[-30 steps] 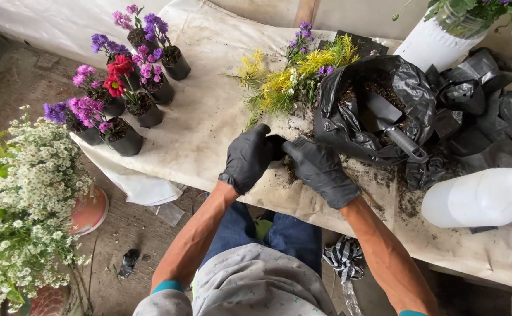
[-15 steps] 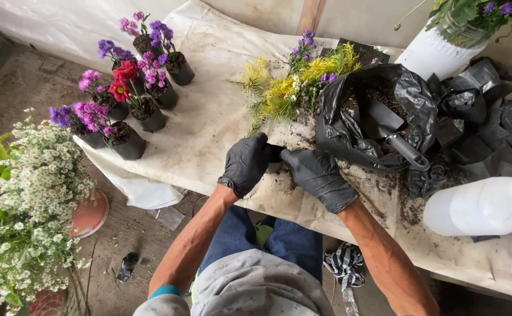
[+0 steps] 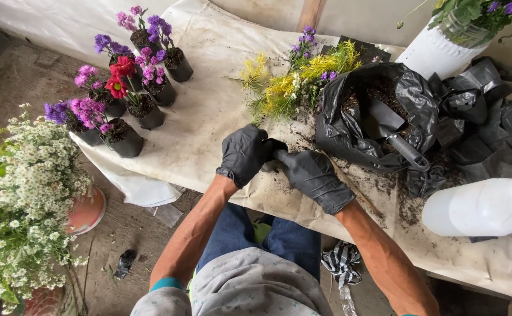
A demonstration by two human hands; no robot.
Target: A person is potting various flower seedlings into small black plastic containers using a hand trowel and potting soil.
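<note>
Black plastic, thin and limp: a small nursery bag (image 3: 273, 153) that I am holding between my gloved left hand (image 3: 243, 155) and right hand (image 3: 311, 177), low over the soil-strewn counter (image 3: 209, 117). Fingers of both hands are curling closed on it; the bag is mostly hidden between them. It is probably light, soft and crumpling easily, best pinched at the rim.

Containers:
- large black sack (image 3: 373, 114), holding dark soil and a trowel (image 3: 393, 131);
- small black pots (image 3: 133, 126), each carrying purple, pink or red flowers;
- white jug (image 3: 481, 205), lying sideways, contents unseen.
</note>
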